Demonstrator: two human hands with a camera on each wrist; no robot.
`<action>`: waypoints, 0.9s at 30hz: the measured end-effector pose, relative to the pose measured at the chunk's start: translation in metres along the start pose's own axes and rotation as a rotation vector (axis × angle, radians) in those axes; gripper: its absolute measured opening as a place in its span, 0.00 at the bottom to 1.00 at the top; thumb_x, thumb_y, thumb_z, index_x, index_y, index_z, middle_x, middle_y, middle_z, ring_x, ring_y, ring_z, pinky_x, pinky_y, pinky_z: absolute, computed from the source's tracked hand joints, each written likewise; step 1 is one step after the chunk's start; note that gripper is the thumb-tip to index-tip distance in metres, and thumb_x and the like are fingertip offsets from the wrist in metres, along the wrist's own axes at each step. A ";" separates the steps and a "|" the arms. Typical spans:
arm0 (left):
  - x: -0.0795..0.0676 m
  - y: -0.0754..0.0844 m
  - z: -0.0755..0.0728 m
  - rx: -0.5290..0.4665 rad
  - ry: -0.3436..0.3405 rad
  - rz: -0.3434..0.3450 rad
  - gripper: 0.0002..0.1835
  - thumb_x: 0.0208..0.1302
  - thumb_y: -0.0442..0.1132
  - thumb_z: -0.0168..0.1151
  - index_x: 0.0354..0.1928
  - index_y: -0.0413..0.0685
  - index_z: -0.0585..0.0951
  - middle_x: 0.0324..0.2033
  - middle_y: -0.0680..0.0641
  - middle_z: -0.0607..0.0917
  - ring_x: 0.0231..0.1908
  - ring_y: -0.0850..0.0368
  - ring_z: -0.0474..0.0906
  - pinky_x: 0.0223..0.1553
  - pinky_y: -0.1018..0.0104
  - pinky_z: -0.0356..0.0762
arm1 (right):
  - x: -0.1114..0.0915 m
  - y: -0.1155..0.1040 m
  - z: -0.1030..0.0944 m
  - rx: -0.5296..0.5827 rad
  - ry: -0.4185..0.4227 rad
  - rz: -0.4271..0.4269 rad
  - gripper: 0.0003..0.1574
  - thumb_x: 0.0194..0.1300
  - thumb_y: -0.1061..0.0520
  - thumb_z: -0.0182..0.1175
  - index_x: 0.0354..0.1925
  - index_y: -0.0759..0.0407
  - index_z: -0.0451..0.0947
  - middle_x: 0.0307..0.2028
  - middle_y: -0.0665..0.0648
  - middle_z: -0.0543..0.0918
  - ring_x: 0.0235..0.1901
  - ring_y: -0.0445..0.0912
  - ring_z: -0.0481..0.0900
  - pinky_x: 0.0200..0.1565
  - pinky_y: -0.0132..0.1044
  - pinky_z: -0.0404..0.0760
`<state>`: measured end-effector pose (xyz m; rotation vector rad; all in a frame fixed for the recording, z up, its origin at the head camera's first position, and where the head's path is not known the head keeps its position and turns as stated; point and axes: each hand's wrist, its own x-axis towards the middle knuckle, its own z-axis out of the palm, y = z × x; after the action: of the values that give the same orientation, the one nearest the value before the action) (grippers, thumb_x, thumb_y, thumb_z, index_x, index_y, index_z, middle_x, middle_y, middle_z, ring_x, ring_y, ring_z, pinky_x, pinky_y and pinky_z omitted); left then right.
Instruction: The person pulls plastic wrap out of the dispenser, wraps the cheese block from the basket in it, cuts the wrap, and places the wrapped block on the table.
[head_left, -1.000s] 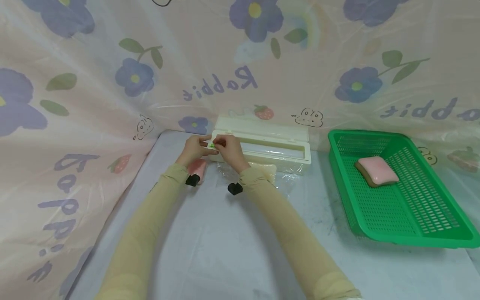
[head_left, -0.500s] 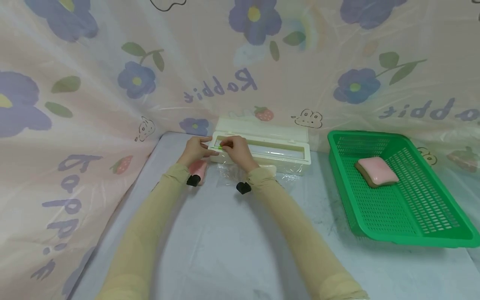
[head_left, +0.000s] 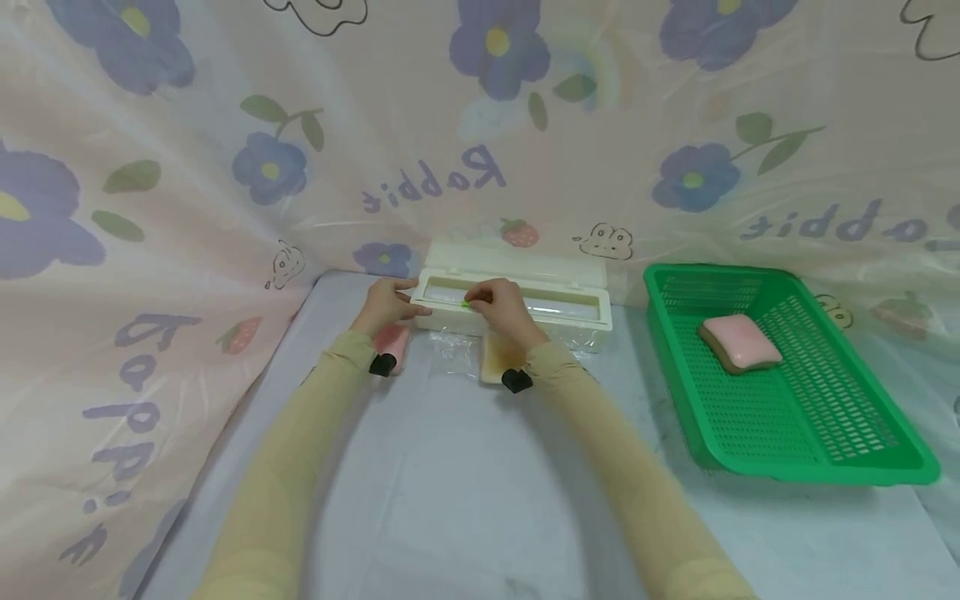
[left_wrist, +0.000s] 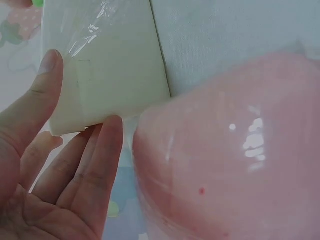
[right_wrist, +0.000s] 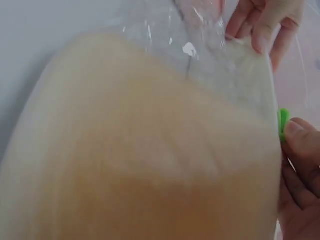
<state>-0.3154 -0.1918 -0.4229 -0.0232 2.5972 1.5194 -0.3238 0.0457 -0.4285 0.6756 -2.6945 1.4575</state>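
A white cling film dispenser [head_left: 450, 320] stands against the back curtain, its lid [head_left: 517, 262] raised. My left hand [head_left: 384, 307] grips its left end, thumb on one side and fingers [left_wrist: 107, 155] at the end in the left wrist view. Between thumb and fingertips, my right hand [head_left: 504, 310] pinches a small green slider cutter [right_wrist: 283, 122] on the front edge of the dispenser. Clear cling film [head_left: 452, 354] hangs from that front onto the table. Below the right wrist lies a beige, bread-shaped piece [head_left: 493, 360] on the film. Near the left wrist is a pink piece [head_left: 390, 343].
To the right stands a green plastic basket [head_left: 678, 392] with a pink-topped, bread-shaped piece [head_left: 741, 340] inside. A flower-printed curtain [head_left: 420, 125] closes off the back and left of the pale table [head_left: 480, 500].
My right hand has slid the green slider rightward from the dispenser's left end along its front edge. The left hand stays at the left end. More of the beige piece shows.
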 end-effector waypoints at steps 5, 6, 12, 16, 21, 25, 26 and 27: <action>-0.003 -0.003 -0.005 0.003 0.005 -0.002 0.42 0.48 0.39 0.77 0.67 0.44 0.68 0.55 0.32 0.74 0.42 0.43 0.82 0.47 0.57 0.80 | -0.010 0.007 -0.018 -0.007 -0.009 0.014 0.06 0.63 0.66 0.62 0.39 0.64 0.84 0.39 0.57 0.85 0.38 0.47 0.81 0.42 0.35 0.81; -0.003 -0.004 -0.006 0.006 0.005 0.000 0.42 0.49 0.39 0.77 0.67 0.44 0.68 0.55 0.32 0.74 0.43 0.42 0.82 0.48 0.57 0.80 | -0.013 0.009 -0.022 -0.008 -0.009 0.017 0.06 0.64 0.65 0.62 0.40 0.64 0.84 0.39 0.58 0.85 0.39 0.47 0.81 0.43 0.35 0.81; -0.005 -0.006 -0.009 -0.021 0.000 -0.006 0.42 0.50 0.38 0.76 0.68 0.45 0.67 0.54 0.32 0.74 0.44 0.40 0.81 0.47 0.58 0.81 | -0.023 0.015 -0.038 -0.028 -0.017 0.031 0.07 0.63 0.64 0.63 0.40 0.64 0.84 0.40 0.58 0.85 0.41 0.48 0.82 0.45 0.37 0.81; -0.005 -0.005 -0.008 -0.021 -0.004 0.004 0.42 0.49 0.37 0.76 0.67 0.45 0.68 0.56 0.32 0.73 0.45 0.42 0.80 0.47 0.58 0.80 | -0.027 0.020 -0.044 -0.041 -0.020 0.047 0.07 0.64 0.64 0.62 0.41 0.62 0.84 0.40 0.57 0.85 0.42 0.48 0.81 0.46 0.37 0.81; -0.006 -0.001 -0.003 -0.012 -0.010 0.010 0.41 0.49 0.37 0.76 0.67 0.45 0.68 0.57 0.31 0.72 0.45 0.43 0.81 0.49 0.56 0.79 | -0.031 0.024 -0.049 -0.053 -0.015 0.047 0.06 0.63 0.64 0.63 0.40 0.62 0.84 0.40 0.56 0.85 0.42 0.47 0.81 0.46 0.36 0.81; -0.005 0.001 -0.001 -0.009 -0.016 0.007 0.42 0.49 0.38 0.76 0.67 0.45 0.68 0.57 0.31 0.73 0.43 0.42 0.82 0.51 0.54 0.78 | -0.033 0.026 -0.053 -0.053 -0.008 0.037 0.06 0.62 0.65 0.63 0.40 0.63 0.84 0.40 0.57 0.85 0.42 0.48 0.82 0.46 0.37 0.81; -0.005 0.001 -0.001 -0.006 -0.018 0.009 0.42 0.50 0.38 0.76 0.67 0.45 0.68 0.57 0.31 0.73 0.43 0.42 0.82 0.51 0.54 0.78 | -0.034 0.026 -0.054 -0.052 -0.007 0.037 0.06 0.62 0.66 0.63 0.40 0.63 0.84 0.39 0.57 0.85 0.41 0.48 0.82 0.46 0.37 0.81; -0.005 0.002 -0.001 -0.005 -0.020 0.011 0.42 0.50 0.38 0.76 0.67 0.45 0.68 0.57 0.31 0.73 0.43 0.43 0.82 0.51 0.54 0.78 | -0.035 0.025 -0.055 -0.050 -0.006 0.036 0.07 0.62 0.66 0.63 0.40 0.64 0.83 0.40 0.58 0.85 0.41 0.48 0.82 0.46 0.38 0.81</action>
<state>-0.3111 -0.1918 -0.4206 0.0057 2.5831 1.5215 -0.3127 0.1147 -0.4244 0.6329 -2.7518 1.3928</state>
